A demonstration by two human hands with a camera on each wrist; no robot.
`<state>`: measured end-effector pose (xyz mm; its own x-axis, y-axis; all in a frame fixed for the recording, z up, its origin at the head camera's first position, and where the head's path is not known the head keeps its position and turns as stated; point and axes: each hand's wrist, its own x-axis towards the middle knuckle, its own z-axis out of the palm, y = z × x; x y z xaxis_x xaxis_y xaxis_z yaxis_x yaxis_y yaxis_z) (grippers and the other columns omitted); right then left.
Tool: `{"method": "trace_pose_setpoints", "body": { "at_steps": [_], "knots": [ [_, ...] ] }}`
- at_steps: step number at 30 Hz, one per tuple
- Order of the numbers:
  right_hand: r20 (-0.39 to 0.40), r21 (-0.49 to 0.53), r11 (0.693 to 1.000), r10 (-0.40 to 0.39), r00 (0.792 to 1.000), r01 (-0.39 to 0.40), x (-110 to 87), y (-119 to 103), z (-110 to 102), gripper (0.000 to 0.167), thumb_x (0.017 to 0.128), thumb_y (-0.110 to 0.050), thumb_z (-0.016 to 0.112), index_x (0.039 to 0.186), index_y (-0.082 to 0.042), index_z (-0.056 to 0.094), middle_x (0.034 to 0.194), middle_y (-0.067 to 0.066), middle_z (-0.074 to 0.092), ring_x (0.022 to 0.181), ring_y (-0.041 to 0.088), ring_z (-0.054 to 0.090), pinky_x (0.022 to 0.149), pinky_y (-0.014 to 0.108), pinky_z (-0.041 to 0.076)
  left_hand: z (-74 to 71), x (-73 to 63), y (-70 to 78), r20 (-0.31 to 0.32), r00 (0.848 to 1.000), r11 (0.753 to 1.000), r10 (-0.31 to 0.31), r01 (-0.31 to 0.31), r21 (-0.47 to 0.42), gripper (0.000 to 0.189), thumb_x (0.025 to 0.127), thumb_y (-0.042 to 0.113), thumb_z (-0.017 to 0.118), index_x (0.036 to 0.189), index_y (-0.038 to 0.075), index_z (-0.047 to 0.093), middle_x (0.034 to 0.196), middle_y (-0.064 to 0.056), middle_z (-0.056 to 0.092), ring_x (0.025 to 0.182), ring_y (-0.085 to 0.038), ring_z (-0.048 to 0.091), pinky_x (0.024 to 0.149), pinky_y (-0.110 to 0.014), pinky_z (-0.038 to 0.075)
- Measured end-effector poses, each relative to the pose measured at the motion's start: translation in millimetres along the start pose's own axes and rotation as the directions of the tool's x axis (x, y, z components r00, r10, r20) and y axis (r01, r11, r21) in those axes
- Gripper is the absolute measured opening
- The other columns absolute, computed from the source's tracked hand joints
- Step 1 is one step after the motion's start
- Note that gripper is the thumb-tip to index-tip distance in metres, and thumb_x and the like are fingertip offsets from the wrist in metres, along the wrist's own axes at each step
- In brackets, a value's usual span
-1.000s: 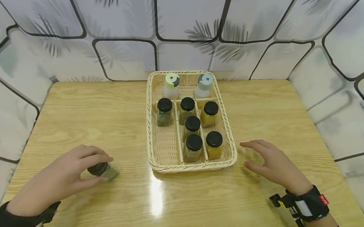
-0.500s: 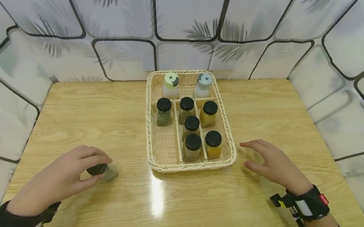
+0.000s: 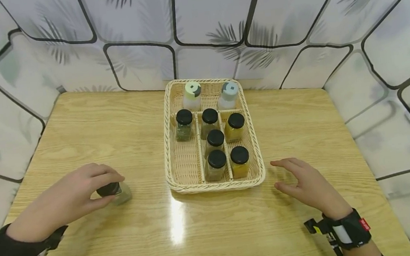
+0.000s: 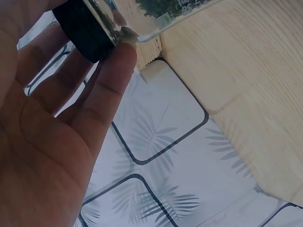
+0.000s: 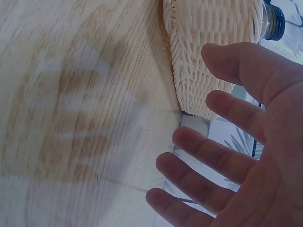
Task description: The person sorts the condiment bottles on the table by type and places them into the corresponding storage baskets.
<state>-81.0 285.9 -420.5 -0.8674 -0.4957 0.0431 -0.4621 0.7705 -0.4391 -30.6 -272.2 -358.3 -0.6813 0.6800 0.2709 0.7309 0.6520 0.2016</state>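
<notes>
In the head view my left hand point(image 3: 79, 193) holds a small glass jar point(image 3: 123, 195) with a black lid, left of the basket. The left wrist view shows fingers and thumb about the black lid point(image 4: 84, 29), and dark green flakes inside the jar point(image 4: 163, 12). My right hand point(image 3: 306, 182) hovers beside the basket's right side, fingers apart, holding nothing. Between the hands stands a wicker basket point(image 3: 169, 166) with compartments. It holds a green-filled jar point(image 3: 184, 128) at left, several jars in the middle column, and two yellow-filled jars point(image 3: 239, 164) at right.
Two white shakers, one with a pale green cap point(image 3: 192, 89) and one with a grey-blue cap point(image 3: 229, 89), stand in the basket's back compartment. A patterned curtain-like backdrop point(image 3: 137, 64) surrounds the back and sides of the wooden table point(image 3: 135, 246).
The jar in my left hand has turned slightly, and the left hand has shifted a touch to the left. My right hand stays where it was.
</notes>
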Motion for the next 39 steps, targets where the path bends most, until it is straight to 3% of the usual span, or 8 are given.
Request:
{"method": "trace_pose_setpoints", "body": {
  "at_steps": [4,8,10,16,19,22,26,39],
  "knots": [
    [0.004,-0.004,1.000,0.004,1.000,-0.004,-1.6,1,0,0.055,0.089,-0.030,0.077,0.138,-0.016,0.058,0.132,0.008,0.060,0.121,0.032,0.058,0.095,0.054,0.051,-1.6,1.5,-0.4,0.008,1.000,1.000,0.023,-0.023,-0.001,0.035,0.084,0.036,0.081,0.112,0.015,0.073,0.109,0.004,0.068,0.094,-0.015,0.065,0.074,-0.032,0.058],
    [0.009,-0.006,1.000,0.010,1.000,-0.010,-3.0,1,1,0.056,0.088,-0.028,0.078,0.139,-0.015,0.058,0.132,0.008,0.061,0.120,0.032,0.058,0.095,0.054,0.051,-3.2,5.0,-1.4,0.011,0.999,0.999,0.049,-0.049,-0.002,0.039,0.078,0.028,0.087,0.112,0.015,0.073,0.109,0.004,0.068,0.093,-0.016,0.064,0.072,-0.032,0.057],
    [0.011,-0.008,1.000,0.010,1.000,-0.010,-3.4,1,1,0.057,0.087,-0.028,0.079,0.138,-0.014,0.058,0.132,0.008,0.061,0.121,0.032,0.058,0.095,0.054,0.051,-4.7,6.9,-1.7,0.010,0.998,0.998,0.061,-0.061,-0.006,0.036,0.082,0.032,0.083,0.111,0.015,0.073,0.109,0.004,0.068,0.091,-0.015,0.063,0.071,-0.029,0.056],
    [0.010,-0.014,1.000,0.005,1.000,-0.005,-5.0,1,1,0.056,0.087,-0.028,0.079,0.138,-0.014,0.058,0.133,0.007,0.060,0.122,0.031,0.058,0.097,0.053,0.050,-11.8,18.7,1.2,0.020,0.996,0.996,0.085,-0.085,-0.014,0.039,0.077,0.019,0.086,0.113,0.015,0.072,0.109,0.004,0.068,0.092,-0.013,0.062,0.070,-0.028,0.054],
    [0.007,-0.012,1.000,0.007,1.000,-0.007,-6.4,1,1,0.057,0.087,-0.027,0.079,0.138,-0.014,0.058,0.132,0.008,0.060,0.121,0.032,0.058,0.096,0.054,0.051,-13.7,26.7,1.9,0.013,0.994,0.994,0.108,-0.107,-0.032,0.029,0.087,0.028,0.077,0.113,0.014,0.072,0.110,0.003,0.067,0.093,-0.014,0.062,0.071,-0.030,0.054],
    [0.013,-0.009,1.000,0.014,1.000,-0.014,-7.1,1,1,0.057,0.087,-0.028,0.079,0.138,-0.015,0.058,0.132,0.008,0.060,0.121,0.032,0.058,0.095,0.054,0.051,-15.3,35.4,4.0,0.002,0.991,0.990,0.135,-0.135,-0.041,0.028,0.087,0.025,0.077,0.112,0.014,0.072,0.110,0.003,0.067,0.092,-0.014,0.062,0.071,-0.032,0.054],
    [0.016,-0.007,1.000,0.013,1.000,-0.013,-7.8,1,1,0.057,0.087,-0.028,0.079,0.138,-0.015,0.058,0.132,0.009,0.060,0.119,0.034,0.059,0.094,0.055,0.051,-20.4,48.4,8.9,-0.004,0.988,0.988,0.152,-0.152,-0.032,0.050,0.065,0.005,0.086,0.112,0.013,0.072,0.109,0.003,0.068,0.093,-0.016,0.062,0.072,-0.034,0.055],
    [-0.009,-0.012,1.000,-0.010,1.000,0.010,-7.1,4,2,0.058,0.086,-0.027,0.079,0.138,-0.014,0.058,0.132,0.010,0.060,0.119,0.034,0.059,0.095,0.055,0.051,-37.8,87.6,9.2,0.029,0.979,0.979,0.200,-0.199,-0.035,0.043,0.071,0.008,0.085,0.111,0.011,0.072,0.107,-0.001,0.069,0.095,-0.018,0.062,0.076,-0.037,0.055]
  ]
}}
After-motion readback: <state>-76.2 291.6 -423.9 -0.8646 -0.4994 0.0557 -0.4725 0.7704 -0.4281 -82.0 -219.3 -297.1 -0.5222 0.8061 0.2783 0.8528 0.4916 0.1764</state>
